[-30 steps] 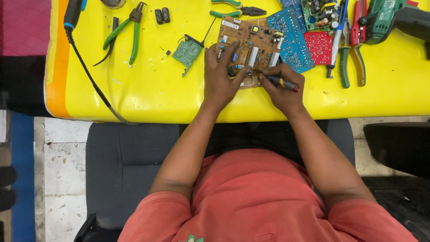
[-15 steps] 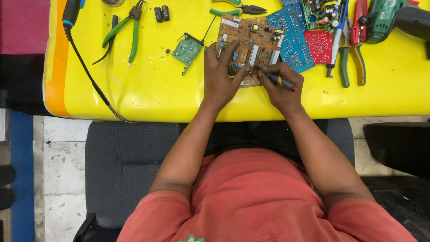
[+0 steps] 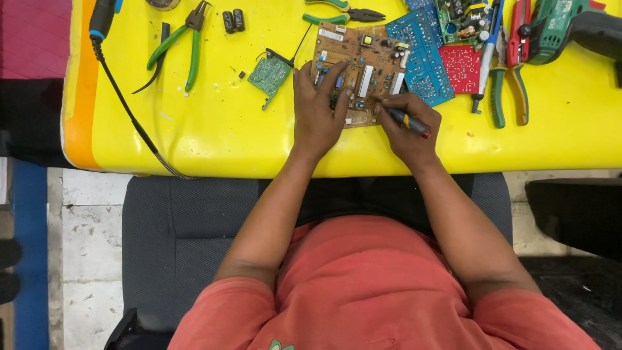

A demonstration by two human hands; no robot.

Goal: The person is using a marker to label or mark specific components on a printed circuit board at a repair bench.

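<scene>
A brown circuit board (image 3: 363,65) lies on the yellow table (image 3: 214,129). My left hand (image 3: 319,107) presses flat on the board's near left part, fingers spread over its components. My right hand (image 3: 409,126) grips a small screwdriver (image 3: 405,120) with a dark handle and a red and yellow end. Its tip touches the board near the middle of the near edge.
A small green board (image 3: 270,72) lies left of the brown one. Blue boards (image 3: 421,58) and a red board (image 3: 461,67) lie to its right. Green-handled pliers (image 3: 178,45), a soldering iron with its cable (image 3: 116,84), more pliers (image 3: 508,91) and a green drill (image 3: 570,29) crowd the table.
My right hand has shifted slightly right along the board's near edge with the screwdriver. My left hand stays on the board.
</scene>
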